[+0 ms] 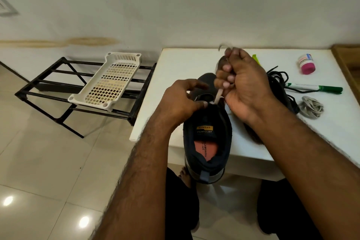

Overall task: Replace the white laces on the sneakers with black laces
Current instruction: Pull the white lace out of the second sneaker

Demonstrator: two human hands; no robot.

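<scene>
A dark navy sneaker (207,138) lies on the white table (175,76) with its heel toward me, hanging over the front edge. My left hand (183,101) holds the sneaker at its tongue and eyelets. My right hand (241,82) grips the white lace (217,96) and holds it taut, up and away from the top eyelets. A second dark sneaker (253,136) lies to the right, mostly hidden behind my right arm. A bundle of black laces (278,80) lies behind my right hand. A coiled white lace (311,107) rests on the table at the right.
A green marker (313,87), a small pink-lidded jar (306,63) and a yellow-green item (256,59) lie on the table's right side. To the left, a black metal rack (58,91) on the tiled floor carries a white plastic tray (109,81). A wall stands close behind.
</scene>
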